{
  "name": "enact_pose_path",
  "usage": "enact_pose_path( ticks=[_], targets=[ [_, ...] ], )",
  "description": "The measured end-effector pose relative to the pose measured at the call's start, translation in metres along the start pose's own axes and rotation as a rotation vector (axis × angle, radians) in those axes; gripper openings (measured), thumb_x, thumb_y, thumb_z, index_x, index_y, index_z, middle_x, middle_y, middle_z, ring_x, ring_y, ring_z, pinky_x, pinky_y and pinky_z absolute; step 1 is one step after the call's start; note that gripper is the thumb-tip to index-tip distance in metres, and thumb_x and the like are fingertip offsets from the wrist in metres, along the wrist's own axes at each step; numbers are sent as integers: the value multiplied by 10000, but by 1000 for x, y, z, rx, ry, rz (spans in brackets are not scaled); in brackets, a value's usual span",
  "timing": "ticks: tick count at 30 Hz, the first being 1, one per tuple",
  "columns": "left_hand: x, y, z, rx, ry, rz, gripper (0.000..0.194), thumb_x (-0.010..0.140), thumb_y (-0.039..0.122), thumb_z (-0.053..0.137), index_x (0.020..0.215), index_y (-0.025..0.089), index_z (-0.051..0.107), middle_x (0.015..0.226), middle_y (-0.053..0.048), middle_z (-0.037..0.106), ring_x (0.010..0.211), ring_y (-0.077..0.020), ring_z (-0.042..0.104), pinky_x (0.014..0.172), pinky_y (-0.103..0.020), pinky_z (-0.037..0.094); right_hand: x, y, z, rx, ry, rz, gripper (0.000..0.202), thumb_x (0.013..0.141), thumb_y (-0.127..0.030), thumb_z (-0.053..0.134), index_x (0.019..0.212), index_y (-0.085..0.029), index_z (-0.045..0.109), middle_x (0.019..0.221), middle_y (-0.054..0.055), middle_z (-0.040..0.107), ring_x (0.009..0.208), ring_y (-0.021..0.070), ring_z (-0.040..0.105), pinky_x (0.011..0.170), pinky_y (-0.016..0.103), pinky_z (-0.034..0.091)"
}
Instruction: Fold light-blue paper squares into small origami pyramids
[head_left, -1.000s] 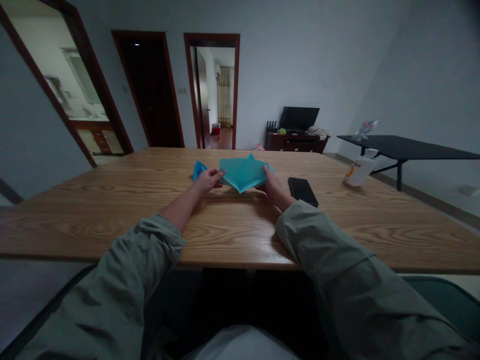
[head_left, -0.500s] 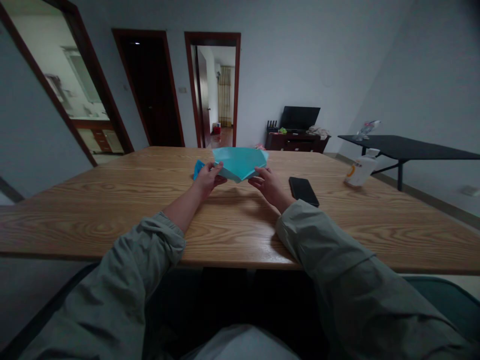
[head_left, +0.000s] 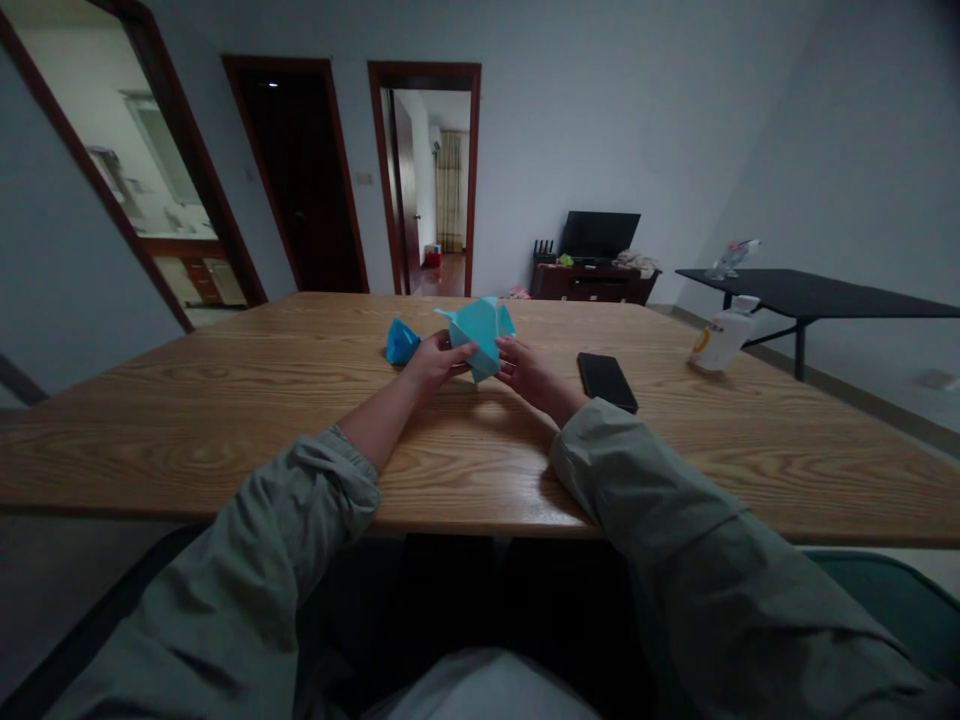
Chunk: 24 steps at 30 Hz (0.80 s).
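Observation:
A turquoise sheet of folded paper point(head_left: 477, 330) is held up just above the wooden table, its sides bent inward and a pointed corner hanging down. My left hand point(head_left: 437, 360) grips its left lower side, the thumb lying on the front face. On the other side my right hand point(head_left: 525, 368) pinches the right edge, its lower fingers partly behind the paper. Beside my left hand a darker blue folded paper piece point(head_left: 402, 343) rests on the table.
A black phone point(head_left: 607, 381) lies on the wooden table point(head_left: 225, 430) right of my right hand. Farther right stands a white container point(head_left: 724, 338) with an orange mark. Beyond are a black folding table point(head_left: 817, 293) and a TV cabinet point(head_left: 592, 285).
The wide turquoise sheet has been drawn together and turned, now narrower with a corner pointing down. My left hand has moved right, uncovering more of the blue piece.

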<state>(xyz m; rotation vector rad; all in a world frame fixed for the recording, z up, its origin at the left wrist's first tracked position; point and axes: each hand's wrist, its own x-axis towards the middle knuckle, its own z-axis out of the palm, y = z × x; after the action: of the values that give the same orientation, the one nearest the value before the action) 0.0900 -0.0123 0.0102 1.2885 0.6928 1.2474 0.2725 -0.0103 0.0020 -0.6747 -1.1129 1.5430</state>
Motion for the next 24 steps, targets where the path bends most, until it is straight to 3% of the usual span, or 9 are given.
enact_pose_path(
  ticks=[6,17,24],
  targets=[
    [1,1,-2,7,48,-15,422,643,344,806,981,183,611,1056,-52,660,978,-203,638,921,-415,507,-1,-2,0,0,8,6,218,749,-317,719,891,-225,582,844,-16,663,744,119,624,687,223,519],
    [7,1,-8,-46,99,-21,403,667,321,770,997,202,573,975,-34,644,854,-183,646,846,-423,535,-1,-3,5,-83,107,-116,271,720,-296,713,944,-220,582,939,5,685,809,142,640,745,269,525],
    [4,-2,-2,-89,40,-9,429,626,337,810,896,193,508,926,-6,642,814,-144,653,864,-396,508,-7,-1,12,-74,10,-64,334,678,-324,757,911,-235,535,921,-18,674,796,131,648,760,275,508]
  ],
)
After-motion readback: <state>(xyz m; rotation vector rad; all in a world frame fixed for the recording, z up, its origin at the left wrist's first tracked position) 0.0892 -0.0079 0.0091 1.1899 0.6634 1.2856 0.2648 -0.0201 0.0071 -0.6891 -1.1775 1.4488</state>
